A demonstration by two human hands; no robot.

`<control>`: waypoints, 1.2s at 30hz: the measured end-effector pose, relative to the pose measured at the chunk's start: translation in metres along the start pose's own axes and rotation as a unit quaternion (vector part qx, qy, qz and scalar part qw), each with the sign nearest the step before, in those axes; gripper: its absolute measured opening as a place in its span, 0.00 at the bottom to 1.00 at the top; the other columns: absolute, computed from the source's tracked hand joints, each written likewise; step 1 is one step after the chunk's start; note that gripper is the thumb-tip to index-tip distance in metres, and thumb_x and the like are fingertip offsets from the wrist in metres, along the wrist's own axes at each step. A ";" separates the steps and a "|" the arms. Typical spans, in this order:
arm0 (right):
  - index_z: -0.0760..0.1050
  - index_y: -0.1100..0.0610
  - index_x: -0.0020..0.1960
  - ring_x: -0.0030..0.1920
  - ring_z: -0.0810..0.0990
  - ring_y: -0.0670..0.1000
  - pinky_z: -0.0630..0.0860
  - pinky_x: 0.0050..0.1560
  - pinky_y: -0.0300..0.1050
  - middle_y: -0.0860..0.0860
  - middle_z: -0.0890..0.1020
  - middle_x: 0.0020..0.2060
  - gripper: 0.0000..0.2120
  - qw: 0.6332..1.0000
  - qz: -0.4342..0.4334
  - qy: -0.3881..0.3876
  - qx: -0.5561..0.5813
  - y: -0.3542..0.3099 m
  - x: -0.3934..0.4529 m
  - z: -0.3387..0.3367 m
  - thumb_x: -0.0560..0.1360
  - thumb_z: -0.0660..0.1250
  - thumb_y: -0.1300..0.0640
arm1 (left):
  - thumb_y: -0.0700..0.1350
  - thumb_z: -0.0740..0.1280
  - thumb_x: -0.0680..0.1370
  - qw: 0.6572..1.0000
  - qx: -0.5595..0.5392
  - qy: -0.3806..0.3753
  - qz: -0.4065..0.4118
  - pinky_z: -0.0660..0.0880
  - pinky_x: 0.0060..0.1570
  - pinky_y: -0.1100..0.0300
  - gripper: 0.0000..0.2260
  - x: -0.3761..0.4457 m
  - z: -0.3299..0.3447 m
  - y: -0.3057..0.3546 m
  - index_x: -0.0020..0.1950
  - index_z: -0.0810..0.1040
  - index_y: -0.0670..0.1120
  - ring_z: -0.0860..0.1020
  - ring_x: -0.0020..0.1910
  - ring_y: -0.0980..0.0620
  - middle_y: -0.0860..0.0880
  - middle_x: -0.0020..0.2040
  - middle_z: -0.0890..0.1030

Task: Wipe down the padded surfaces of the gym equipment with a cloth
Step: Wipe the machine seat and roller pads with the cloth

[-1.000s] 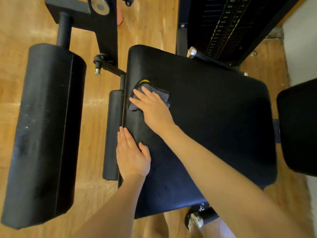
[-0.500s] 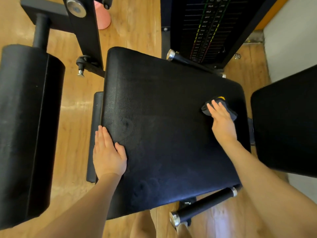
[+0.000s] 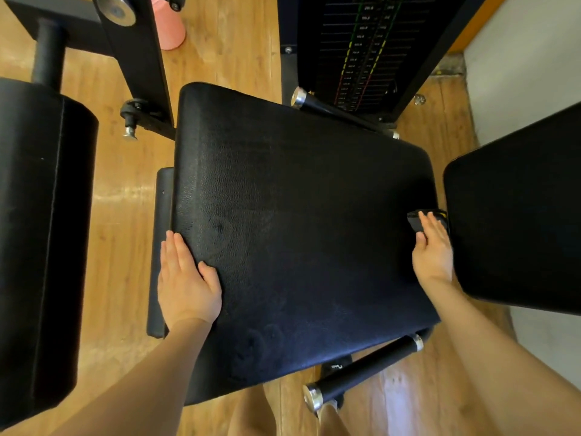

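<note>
At right edge of broad black padded seat (image 3: 298, 234), right hand (image 3: 432, 251) flat-fingered pressing dark folded cloth (image 3: 419, 220) for wiping; left hand (image 3: 185, 283) open-palmed at left edge, likely bracing

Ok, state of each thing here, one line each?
left hand: flat, fingers straight, resting on the seat pad's left edge
right hand: pressing the cloth, fingers straight
cloth: bunched at the pad's right edge
seat pad: faint wipe marks

cloth (image 3: 421, 219) mostly hidden under right hand's fingers (image 3: 432, 226), weight stack (image 3: 361, 48) numbers unreadable, backrest pad (image 3: 518, 221) cut off at right edge
</note>
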State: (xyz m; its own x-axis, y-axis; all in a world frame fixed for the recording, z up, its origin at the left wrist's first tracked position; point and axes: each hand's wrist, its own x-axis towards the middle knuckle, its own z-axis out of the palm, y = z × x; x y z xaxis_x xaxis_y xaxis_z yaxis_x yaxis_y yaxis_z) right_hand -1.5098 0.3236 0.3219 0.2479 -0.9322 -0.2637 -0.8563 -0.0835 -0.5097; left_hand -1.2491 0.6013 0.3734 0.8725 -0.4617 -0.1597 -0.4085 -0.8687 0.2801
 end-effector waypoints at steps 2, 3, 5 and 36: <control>0.62 0.56 0.73 0.74 0.56 0.50 0.52 0.72 0.45 0.51 0.62 0.73 0.21 1.000 0.022 0.005 0.020 -0.005 0.003 0.000 0.80 0.54 0.63 | 0.47 0.50 0.75 1.000 -0.004 0.003 0.001 0.55 0.72 0.50 0.30 0.000 0.000 0.000 0.76 0.55 0.37 0.55 0.76 0.45 0.42 0.77 0.56; 0.63 0.56 0.73 0.74 0.55 0.50 0.53 0.72 0.46 0.51 0.62 0.73 0.21 0.999 0.039 0.017 0.023 -0.010 0.003 0.002 0.80 0.54 0.63 | 0.47 0.50 0.76 1.000 -0.005 0.003 0.000 0.55 0.72 0.50 0.30 0.000 0.000 0.000 0.76 0.54 0.37 0.54 0.76 0.45 0.42 0.77 0.56; 0.64 0.57 0.72 0.75 0.55 0.51 0.54 0.72 0.49 0.51 0.62 0.73 0.20 0.995 0.081 0.056 0.024 -0.023 0.001 0.012 0.81 0.52 0.64 | 0.48 0.49 0.76 1.000 -0.004 -0.001 -0.001 0.55 0.72 0.51 0.30 -0.001 -0.001 0.000 0.76 0.54 0.37 0.54 0.76 0.45 0.42 0.77 0.56; 0.72 0.52 0.66 0.74 0.54 0.49 0.40 0.72 0.55 0.48 0.68 0.70 0.16 0.850 -0.469 -0.182 -0.154 -0.331 -0.071 0.144 0.79 0.57 0.56 | 0.49 0.51 0.80 0.997 -0.050 -0.063 -0.006 0.51 0.75 0.50 0.29 0.001 -0.009 -0.003 0.77 0.45 0.41 0.47 0.77 0.48 0.45 0.78 0.48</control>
State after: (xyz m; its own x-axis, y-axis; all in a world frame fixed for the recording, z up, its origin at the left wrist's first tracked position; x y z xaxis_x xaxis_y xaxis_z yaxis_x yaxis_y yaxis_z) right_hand -1.1787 0.4679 0.3919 0.9633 -0.2379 -0.1242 -0.2682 -0.8709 -0.4118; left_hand -1.2443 0.6048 0.3814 0.8340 -0.4759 -0.2792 -0.3644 -0.8551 0.3689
